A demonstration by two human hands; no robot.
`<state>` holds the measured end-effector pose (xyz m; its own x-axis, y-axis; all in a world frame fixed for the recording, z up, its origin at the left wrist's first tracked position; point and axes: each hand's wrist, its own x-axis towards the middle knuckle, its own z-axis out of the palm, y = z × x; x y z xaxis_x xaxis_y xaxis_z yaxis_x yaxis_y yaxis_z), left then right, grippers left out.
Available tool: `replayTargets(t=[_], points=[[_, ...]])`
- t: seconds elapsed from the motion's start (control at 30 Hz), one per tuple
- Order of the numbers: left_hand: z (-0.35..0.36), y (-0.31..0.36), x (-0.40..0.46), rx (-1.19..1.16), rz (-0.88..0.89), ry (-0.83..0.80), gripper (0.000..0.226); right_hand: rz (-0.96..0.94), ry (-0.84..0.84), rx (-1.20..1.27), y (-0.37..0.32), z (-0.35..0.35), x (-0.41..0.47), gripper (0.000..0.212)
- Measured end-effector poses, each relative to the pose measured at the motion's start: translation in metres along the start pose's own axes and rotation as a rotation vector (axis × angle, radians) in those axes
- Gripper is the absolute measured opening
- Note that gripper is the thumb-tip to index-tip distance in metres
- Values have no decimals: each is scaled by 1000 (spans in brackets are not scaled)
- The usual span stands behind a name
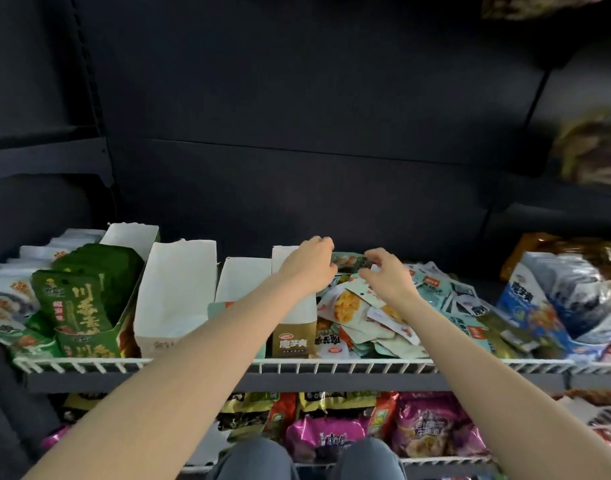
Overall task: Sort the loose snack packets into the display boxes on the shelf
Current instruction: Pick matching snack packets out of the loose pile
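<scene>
A heap of loose snack packets (373, 323), white, orange and teal, fills the middle right of the wire shelf (332, 368). At its far end a small green packet (351, 262) lies between my two hands. My left hand (311, 263) curls its fingers at the packet's left edge, just above the tall olive display box (293, 337). My right hand (389, 277) curves finger and thumb round the packet's right end. Two white display boxes (176, 289) (241, 279) stand left of the olive one. Where the fingertips meet the packet is partly hidden.
A green display box (89, 341) full of green packets stands at the left, with white packets (6, 299) beside it. At the right is a blue display box (526, 306) of silver-blue packets. Purple and green bags (332, 436) fill the lower shelf. The dark back panel (297, 168) rises behind.
</scene>
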<state>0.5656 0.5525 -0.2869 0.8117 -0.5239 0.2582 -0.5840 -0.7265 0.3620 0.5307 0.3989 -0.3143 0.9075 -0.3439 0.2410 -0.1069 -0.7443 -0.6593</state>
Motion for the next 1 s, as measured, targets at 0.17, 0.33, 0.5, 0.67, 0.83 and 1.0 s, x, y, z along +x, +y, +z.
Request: replayTargets(t=[0.17, 0.33, 0.5, 0.67, 0.83, 1.0], points=[[24, -3, 67, 140, -9, -142, 44, 63, -78, -108, 29, 12, 64, 61], [53, -8, 122, 182, -74, -235, 54, 69, -192, -100, 51, 29, 114, 63], [74, -19, 145, 195, -125, -263, 54, 104, -250, -162, 65, 48, 151, 55], [72, -26, 144, 190, -88, -246, 52, 114, -72, -270, 81, 55, 162, 24], [57, -18, 128, 125, 23, -147, 39, -95, 214, -125, 63, 33, 131, 11], [27, -2, 92, 44, 36, 132, 16, -186, 343, 106, 37, -2, 93, 13]])
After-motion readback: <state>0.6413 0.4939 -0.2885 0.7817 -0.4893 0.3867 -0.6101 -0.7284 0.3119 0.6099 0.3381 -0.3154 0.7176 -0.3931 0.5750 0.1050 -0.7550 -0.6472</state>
